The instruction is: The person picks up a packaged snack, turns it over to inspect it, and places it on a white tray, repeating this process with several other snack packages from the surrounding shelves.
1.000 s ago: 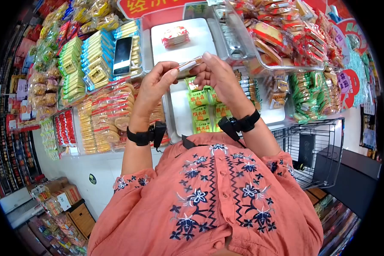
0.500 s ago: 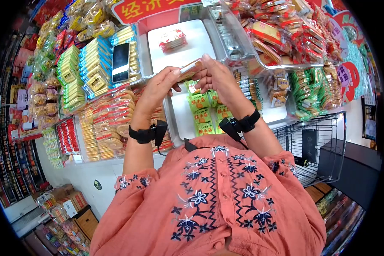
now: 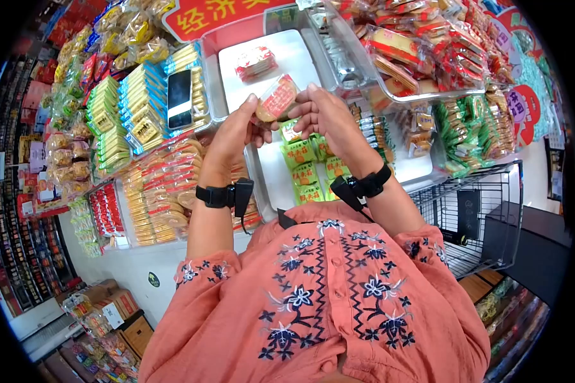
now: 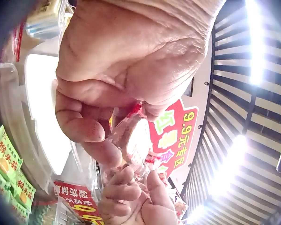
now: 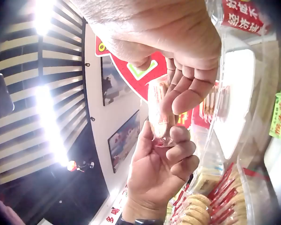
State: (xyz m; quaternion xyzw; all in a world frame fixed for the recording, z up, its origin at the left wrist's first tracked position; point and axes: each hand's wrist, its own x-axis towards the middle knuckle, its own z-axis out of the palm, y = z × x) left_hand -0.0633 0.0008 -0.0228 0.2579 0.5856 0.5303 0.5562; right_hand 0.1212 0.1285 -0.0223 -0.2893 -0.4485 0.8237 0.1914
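Note:
A wrapped biscuit packet [image 3: 279,97] with a red and cream printed face is held up over the display trays in the head view. My left hand [image 3: 237,131] pinches its lower left end between thumb and fingers; the right wrist view shows this grip at the packet's [image 5: 158,108] lower end. Close by its right edge, my right hand [image 3: 331,118] has loosely bent fingers and a raised thumb, with fingertips right at the wrapper. In the left wrist view, the fingers of my left hand [image 4: 126,70] partly cover the packet [image 4: 138,140].
Behind the hands, a small stack of red-and-white packets [image 3: 255,62] sits on a white tray board [image 3: 233,96]. Green packets [image 3: 300,153] lie below the hands. A phone [image 3: 179,96] rests on blue-wrapped biscuits at left. A wire cart [image 3: 492,223] stands at right.
The packet has turned from edge-on to showing its printed face. My right hand's thumb and fingers have come off its right end, while my left hand keeps its pinch.

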